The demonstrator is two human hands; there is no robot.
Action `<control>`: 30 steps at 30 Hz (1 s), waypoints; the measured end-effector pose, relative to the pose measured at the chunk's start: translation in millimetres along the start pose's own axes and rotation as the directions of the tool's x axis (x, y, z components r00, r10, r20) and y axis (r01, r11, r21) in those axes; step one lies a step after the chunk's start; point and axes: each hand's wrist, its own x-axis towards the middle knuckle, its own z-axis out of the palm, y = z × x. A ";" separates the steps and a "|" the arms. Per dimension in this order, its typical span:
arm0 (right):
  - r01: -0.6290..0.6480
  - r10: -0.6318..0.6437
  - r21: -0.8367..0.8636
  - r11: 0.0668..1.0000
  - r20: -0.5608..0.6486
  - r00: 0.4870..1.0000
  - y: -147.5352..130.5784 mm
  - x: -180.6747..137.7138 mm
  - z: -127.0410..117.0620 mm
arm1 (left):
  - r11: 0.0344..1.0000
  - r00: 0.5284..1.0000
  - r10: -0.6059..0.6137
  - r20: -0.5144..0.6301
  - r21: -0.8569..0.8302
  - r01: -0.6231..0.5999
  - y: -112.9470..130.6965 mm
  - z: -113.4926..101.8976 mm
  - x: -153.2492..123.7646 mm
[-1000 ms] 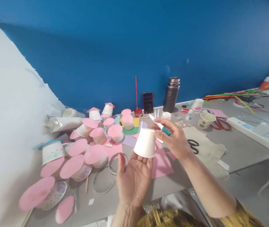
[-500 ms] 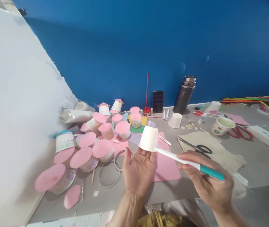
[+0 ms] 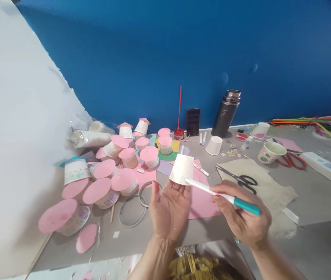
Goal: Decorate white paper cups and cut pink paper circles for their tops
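Observation:
A white paper cup point(image 3: 182, 168) is upside down over the fingers of my left hand point(image 3: 169, 212). Its palm faces up, the thumb stands apart, and the cup hides the fingertips. My right hand point(image 3: 243, 216) grips a white marker point(image 3: 222, 193) with a teal end. The marker's tip meets the cup's wall near the lower rim. Pink paper point(image 3: 202, 198) lies on the table behind my left hand, with a slim white pen point(image 3: 201, 169) across it. Whether the tip has left a mark on the cup is too small to tell.
Several decorated cups with pink paper tops point(image 3: 97, 190) crowd the left. Two grey tape rings point(image 3: 132, 225) lie near my left hand. Black-handled scissors point(image 3: 248, 180) rest on beige cloth point(image 3: 279, 196). A dark flask point(image 3: 226, 114) and a phone point(image 3: 193, 121) stand by the blue wall.
My right hand and the marker have shifted left, and the tip has slid left along the cup's lower wall. My left hand and the cup are nearly where they were.

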 end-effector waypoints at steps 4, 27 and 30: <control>-0.034 0.034 0.005 0.999 -0.027 0.999 3.7 -2.0 0.9 | 0.999 1.000 -0.019 -0.005 -0.036 0.019 2.6 -1.5 1.3; -0.145 0.165 0.135 0.980 -0.146 0.975 14.3 -17.7 -4.1 | 0.973 0.964 -0.206 0.170 -0.069 0.220 13.8 -10.6 7.8; -0.154 0.174 0.149 0.977 -0.136 0.975 14.4 -19.6 -4.9 | 0.972 0.962 -0.211 0.170 -0.064 0.225 13.8 -9.5 7.3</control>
